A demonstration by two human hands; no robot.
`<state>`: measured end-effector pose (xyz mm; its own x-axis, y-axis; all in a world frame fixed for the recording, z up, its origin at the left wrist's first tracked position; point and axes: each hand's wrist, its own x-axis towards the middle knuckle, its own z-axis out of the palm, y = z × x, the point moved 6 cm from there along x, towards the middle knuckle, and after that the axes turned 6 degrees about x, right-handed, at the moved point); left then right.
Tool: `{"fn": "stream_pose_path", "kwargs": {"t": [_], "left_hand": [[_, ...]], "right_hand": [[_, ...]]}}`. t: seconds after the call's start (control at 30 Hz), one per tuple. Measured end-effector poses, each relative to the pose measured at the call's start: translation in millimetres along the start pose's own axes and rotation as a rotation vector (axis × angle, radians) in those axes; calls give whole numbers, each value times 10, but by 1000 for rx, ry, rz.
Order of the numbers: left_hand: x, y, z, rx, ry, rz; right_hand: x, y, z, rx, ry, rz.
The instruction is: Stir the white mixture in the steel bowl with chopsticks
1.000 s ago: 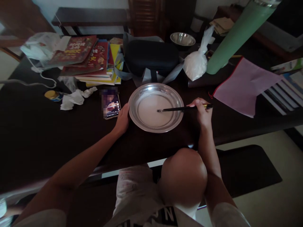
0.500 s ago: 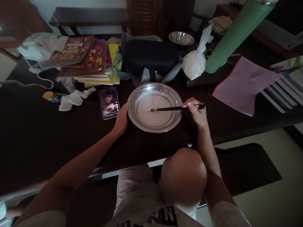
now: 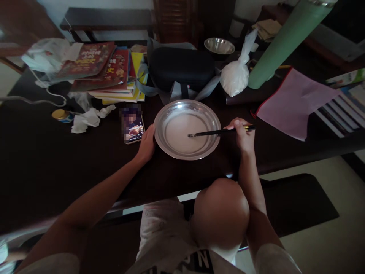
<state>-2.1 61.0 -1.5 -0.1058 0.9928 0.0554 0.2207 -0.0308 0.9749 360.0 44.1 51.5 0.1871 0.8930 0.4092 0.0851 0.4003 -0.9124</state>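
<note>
A shallow steel basin holding pale whitish liquid sits on the dark table in front of me. My left hand rests against the basin's left rim, steadying it. My right hand grips a pair of dark chopsticks at the basin's right edge. Their tips dip into the liquid near the basin's middle.
A lit phone lies left of the basin, beside crumpled tissue and a small yellow-lidded jar. Behind stand stacked books, a black case, a white knotted bag, a small steel bowl, a green cylinder and a pink folder.
The chopstick tips swept left across the liquid, then back to the right, with my right hand following. My left hand has stayed on the rim.
</note>
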Motion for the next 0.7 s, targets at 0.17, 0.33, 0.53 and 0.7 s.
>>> {"fn": "stream_pose_path", "kwargs": {"t": [0.17, 0.33, 0.53, 0.7], "left_hand": [[-7, 33, -11, 21, 20, 44], [-11, 59, 8, 31, 11, 55], [-4, 34, -4, 12, 35, 16], [8, 24, -14, 24, 31, 34]], "right_hand": [[-6, 3, 63, -39, -89, -1], [-7, -13, 33, -2, -31, 7], [1, -24, 52, -31, -57, -9], [2, -5, 46, -22, -60, 13]]}}
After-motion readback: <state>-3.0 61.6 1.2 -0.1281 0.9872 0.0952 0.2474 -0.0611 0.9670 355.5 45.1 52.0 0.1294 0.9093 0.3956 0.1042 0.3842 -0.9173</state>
